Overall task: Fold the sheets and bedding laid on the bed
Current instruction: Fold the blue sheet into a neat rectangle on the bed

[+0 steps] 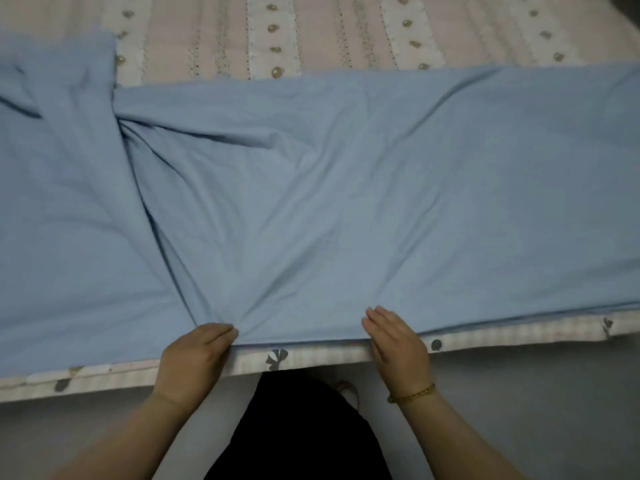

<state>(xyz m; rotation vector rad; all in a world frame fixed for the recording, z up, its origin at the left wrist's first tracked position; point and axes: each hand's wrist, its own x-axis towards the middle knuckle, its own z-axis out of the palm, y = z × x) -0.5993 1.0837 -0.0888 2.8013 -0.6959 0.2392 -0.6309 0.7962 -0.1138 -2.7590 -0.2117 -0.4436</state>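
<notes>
Two bare hands meet the near hem of the plain light-blue fabric sheet point(346, 202), which lies wrinkled across the pink striped bed cover point(311, 36) just beyond them. The left hand point(199, 355) pinches the hem with curled fingers. To its right, the right hand point(398, 344) rests straight-fingered on it.

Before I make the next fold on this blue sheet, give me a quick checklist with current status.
1. Left hand grips the blue sheet at its near edge: ok.
2. Right hand gripping too: not ok, fingers straight, resting flat on the edge.
3. Sheet smooth: not ok, creases fan from the left hand, fabric bunches at left.
4. Far edge straight: not ok, left part sits further back.
5. Layers matched underneath: cannot tell.
6. Bracelet clear of the fabric: ok.
</notes>
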